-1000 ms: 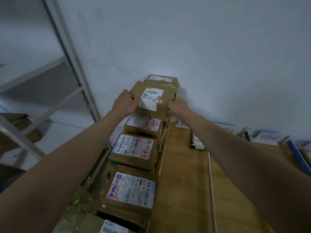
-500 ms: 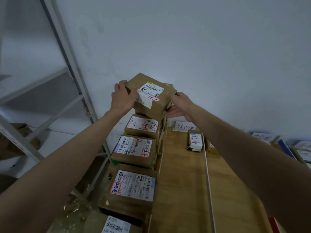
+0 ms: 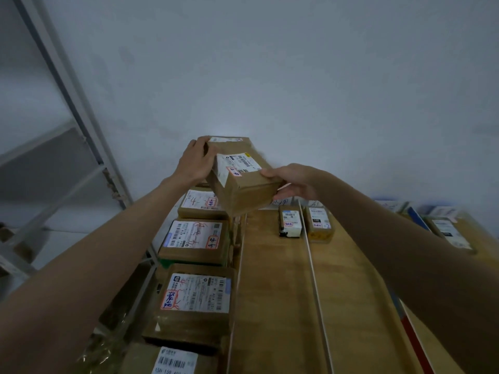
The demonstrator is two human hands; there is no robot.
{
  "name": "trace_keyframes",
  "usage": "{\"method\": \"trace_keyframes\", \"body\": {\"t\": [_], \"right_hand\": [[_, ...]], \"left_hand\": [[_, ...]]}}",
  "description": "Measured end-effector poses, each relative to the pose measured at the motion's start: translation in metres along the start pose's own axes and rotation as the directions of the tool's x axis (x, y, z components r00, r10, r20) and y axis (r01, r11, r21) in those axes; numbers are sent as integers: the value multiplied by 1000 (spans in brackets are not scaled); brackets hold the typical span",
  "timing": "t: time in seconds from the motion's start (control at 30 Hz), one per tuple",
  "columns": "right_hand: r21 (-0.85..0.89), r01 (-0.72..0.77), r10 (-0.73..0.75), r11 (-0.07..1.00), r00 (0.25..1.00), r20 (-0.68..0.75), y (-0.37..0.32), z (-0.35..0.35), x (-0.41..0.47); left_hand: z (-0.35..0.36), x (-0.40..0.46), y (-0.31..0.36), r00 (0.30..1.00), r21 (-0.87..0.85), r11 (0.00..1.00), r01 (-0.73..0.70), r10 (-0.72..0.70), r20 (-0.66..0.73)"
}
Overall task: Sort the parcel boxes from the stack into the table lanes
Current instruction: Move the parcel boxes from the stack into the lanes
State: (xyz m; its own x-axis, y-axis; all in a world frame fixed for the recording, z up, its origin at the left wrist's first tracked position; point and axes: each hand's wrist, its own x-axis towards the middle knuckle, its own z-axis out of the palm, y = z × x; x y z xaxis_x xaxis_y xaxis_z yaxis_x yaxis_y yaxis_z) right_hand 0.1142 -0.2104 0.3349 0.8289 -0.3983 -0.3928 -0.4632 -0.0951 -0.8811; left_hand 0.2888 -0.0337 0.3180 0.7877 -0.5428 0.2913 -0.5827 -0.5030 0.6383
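Currently both hands grip one brown cardboard parcel box (image 3: pixel 244 182) with a white shipping label on top, held tilted in the air above the far end of the stack. The left hand (image 3: pixel 195 161) curls round its far left edge; the right hand (image 3: pixel 293 182) holds the near right corner, thumb on top, fingers underneath. Below and to the left sits the stack of brown labelled parcel boxes (image 3: pixel 193 242), a row running toward the camera, labels marked in red and blue pen. The wooden counter (image 3: pixel 272 306) lies just right of the stack, split into lanes by thin white divider strips (image 3: pixel 314 276). A small white-labelled box (image 3: pixel 290 221) sits at the far end of the first lane, a small yellowish box (image 3: pixel 318 224) just beside it across the strip. Another labelled parcel (image 3: pixel 451 233) lies far right. A grey metal shelf frame (image 3: pixel 67 103) stands left against the white wall.
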Motion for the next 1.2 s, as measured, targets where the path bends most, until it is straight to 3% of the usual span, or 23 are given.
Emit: {"method": "trace_keyframes", "body": {"t": [0.17, 0.3, 0.4, 0.53, 0.67, 0.77, 1.2], "right_hand": [[4, 20, -19, 1000, 993, -118, 20, -24, -21], [72, -7, 27, 997, 962, -272, 48, -52, -43], [126, -31, 77, 992, 922, -380, 78, -73, -60], [189, -86, 173, 978, 844, -507, 121, -96, -83], [271, -89, 231, 958, 799, -555, 158, -116, -112], [292, -80, 233, 953, 808, -540, 185, -134, -138], [287, -194, 339, 938, 690, -640, 347, -264, -265]], "left_hand": [[16, 0, 25, 995, 32, 998, -58, 55, 78], [38, -13, 49, 972, 142, 970, -197, 174, 158], [58, -28, 69, 941, 243, 941, -234, 156, 300], [89, -61, 102, 906, 348, 881, -320, 176, 386], [121, -88, 130, 866, 416, 809, -415, 212, 452], [149, -107, 150, 851, 413, 794, -446, 233, 471], [308, -250, 274, 834, 379, 820, -429, 198, 515]]}}
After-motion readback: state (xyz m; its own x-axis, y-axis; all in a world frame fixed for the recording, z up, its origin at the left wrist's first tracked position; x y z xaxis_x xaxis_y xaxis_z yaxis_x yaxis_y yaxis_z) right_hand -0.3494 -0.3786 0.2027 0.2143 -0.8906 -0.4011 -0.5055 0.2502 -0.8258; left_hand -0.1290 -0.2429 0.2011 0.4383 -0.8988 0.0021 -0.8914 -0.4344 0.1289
